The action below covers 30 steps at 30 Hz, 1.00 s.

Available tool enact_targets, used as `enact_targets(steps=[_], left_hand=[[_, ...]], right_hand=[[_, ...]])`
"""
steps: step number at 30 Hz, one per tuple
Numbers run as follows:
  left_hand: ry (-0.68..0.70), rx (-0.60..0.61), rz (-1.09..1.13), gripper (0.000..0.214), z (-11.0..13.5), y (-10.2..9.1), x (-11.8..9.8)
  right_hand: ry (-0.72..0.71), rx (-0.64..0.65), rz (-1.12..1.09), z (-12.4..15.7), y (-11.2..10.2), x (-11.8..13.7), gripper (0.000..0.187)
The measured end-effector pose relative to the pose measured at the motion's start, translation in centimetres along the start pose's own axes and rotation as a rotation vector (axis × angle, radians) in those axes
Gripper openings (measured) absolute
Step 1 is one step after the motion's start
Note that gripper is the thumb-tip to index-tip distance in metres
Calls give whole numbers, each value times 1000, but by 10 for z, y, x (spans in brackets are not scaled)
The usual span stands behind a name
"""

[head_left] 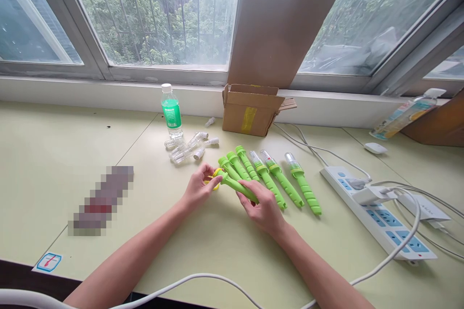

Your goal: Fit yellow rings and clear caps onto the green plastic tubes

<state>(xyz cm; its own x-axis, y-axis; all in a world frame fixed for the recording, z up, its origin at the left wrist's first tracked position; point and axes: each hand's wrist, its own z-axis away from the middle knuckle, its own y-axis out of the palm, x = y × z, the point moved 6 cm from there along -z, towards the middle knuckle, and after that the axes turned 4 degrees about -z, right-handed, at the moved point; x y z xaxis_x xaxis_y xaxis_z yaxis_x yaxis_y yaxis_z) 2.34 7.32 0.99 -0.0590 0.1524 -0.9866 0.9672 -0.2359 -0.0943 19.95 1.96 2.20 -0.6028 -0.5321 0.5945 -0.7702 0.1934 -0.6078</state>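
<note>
My right hand (263, 207) grips the ribbed handle of a green brush-like tool (237, 187) that lies slanted over the table. My left hand (199, 186) pinches a small yellow piece (216, 174) at the head end of that same tool. Just beyond, several more green tools (275, 181) lie side by side in a row, three of them with clear caps on their heads. A heap of loose clear plastic caps (188, 148) sits farther back to the left, near a bottle.
A green-labelled bottle (171, 113) and an open cardboard box (250, 108) stand by the window sill. A white power strip (377, 212) with plugs and cables lies at right. A white cable (203, 277) crosses the near edge. A blurred patch (103, 199) lies at left.
</note>
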Motion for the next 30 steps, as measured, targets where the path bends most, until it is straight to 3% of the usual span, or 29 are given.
enact_targets(steps=[10, 30], left_hand=[[17, 20, -82, 30, 0, 2, -2], [-17, 27, 18, 32, -1, 2, 0]], right_hand=[[10, -11, 4, 1, 0, -2, 30], [-16, 9, 76, 2, 1, -2, 31]])
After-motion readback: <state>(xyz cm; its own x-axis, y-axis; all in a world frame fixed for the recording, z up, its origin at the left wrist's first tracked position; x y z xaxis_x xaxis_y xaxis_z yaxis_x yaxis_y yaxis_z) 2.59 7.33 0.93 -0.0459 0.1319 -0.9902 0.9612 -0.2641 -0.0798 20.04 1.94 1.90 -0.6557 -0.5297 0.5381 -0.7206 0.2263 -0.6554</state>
